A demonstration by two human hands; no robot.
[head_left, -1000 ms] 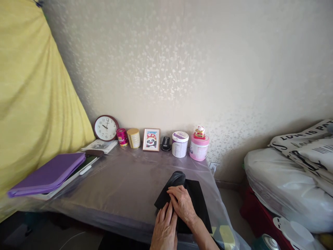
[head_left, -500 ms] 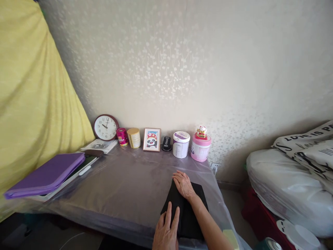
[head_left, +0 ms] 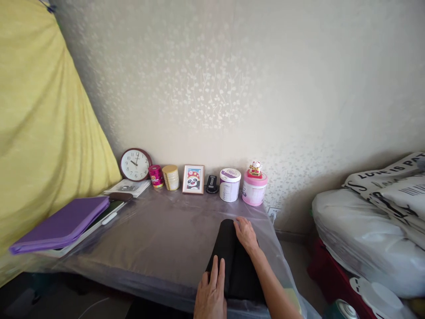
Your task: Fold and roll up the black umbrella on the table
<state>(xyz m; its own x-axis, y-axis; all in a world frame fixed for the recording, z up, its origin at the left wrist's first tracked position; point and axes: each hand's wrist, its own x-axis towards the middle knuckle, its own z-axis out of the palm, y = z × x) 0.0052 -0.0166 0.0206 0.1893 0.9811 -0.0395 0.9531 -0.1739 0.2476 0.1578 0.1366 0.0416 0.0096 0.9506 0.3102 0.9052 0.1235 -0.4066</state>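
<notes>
A folded black cloth lies near the right side of the table, with a rounded, raised fold along its left part and a flatter part to the right. My left hand rests on its near left edge, fingers stretched forward and the thumb side partly hidden. Across the far end, my right hand touches the cloth just right of the raised fold. Its fingers are extended and slightly bent, and its forearm covers some of the cloth's right side.
Plastic film covers the table. Along the wall stand a clock, a picture frame, a white tub and a pink tub topped by a cat figurine. A purple folder lies left. Bulky white bags sit right.
My right hand has moved right across the far end of the cloth. The cloth's left part now shows a higher, rounder fold. My left hand stays at the near left edge.
</notes>
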